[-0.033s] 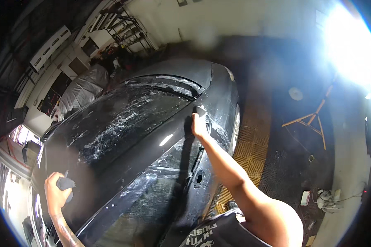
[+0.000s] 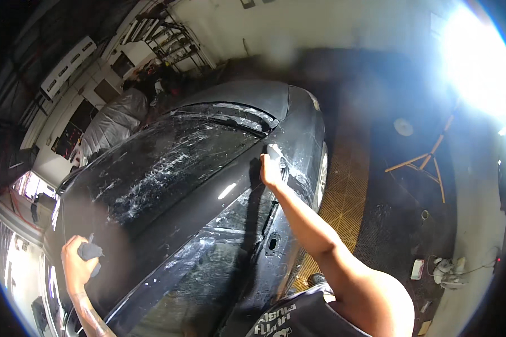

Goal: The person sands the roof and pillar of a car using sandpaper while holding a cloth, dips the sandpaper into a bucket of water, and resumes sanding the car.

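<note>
My left hand [image 2: 76, 261] is closed around a bunched dark grey cloth [image 2: 89, 251], above the roof of a matte black car [image 2: 152, 236]. My right arm reaches forward along the car's side. At its end, my right hand [image 2: 270, 171] is closed on a small grey pad [image 2: 274, 150], beside the front pillar and the base of the windshield; its exact kind is unclear. White powdery smears cover the windshield [image 2: 157, 174] and parts of the side windows [image 2: 194, 253]. Below my right hand, a door handle opening [image 2: 272, 242] shows as a dark hole in the door.
A bright lamp [image 2: 478, 62] on a tripod stand [image 2: 427, 160] glares at the right. Yellow and dark floor tiles [image 2: 340, 196] run beside the car. A covered vehicle [image 2: 115, 121] and shelving [image 2: 177, 45] are at the far left. A white phone-like object [image 2: 417, 269] lies on the floor.
The pad under my right fingers has tilted slightly and catches more light. My left hand has not visibly moved.
</note>
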Available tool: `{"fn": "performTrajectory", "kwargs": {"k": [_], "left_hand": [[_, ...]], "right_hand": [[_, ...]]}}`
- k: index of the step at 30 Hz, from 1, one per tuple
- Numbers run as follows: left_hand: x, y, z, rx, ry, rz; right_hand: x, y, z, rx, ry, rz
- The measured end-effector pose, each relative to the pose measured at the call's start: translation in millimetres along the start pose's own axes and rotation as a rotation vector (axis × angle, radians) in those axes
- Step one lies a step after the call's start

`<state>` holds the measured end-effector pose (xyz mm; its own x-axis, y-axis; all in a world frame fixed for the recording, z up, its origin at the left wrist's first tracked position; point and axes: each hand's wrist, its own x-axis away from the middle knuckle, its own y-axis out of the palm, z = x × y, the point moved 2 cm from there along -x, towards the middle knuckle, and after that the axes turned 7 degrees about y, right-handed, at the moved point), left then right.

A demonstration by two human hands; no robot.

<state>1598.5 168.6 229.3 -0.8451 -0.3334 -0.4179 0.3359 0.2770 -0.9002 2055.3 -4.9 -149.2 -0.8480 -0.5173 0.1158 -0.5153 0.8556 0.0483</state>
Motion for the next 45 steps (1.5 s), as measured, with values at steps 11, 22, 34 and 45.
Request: {"fn": "performTrajectory", "kwargs": {"k": [11,22,34,45], "left_hand": [[-1.0,1.8,-2.2,-0.023,0.007,-0.034],[-5.3,5.9,2.7,-0.025,0.036,-0.007],[-10.3,7.4,5.8,-0.012,0.043,-0.011],[-4.2,1.0,3.5,-0.031,0.023,-0.032]], "right_hand": [[52.5,41.0,38.2,0.046,-0.503,0.277],[55.1,21.6,6.1,-0.188,-0.268,0.174],[40.4,23.8,50.1,0.451,-0.601,0.663],[58.6,14.9,-13.4,0.011,-0.103,0.063]]}}
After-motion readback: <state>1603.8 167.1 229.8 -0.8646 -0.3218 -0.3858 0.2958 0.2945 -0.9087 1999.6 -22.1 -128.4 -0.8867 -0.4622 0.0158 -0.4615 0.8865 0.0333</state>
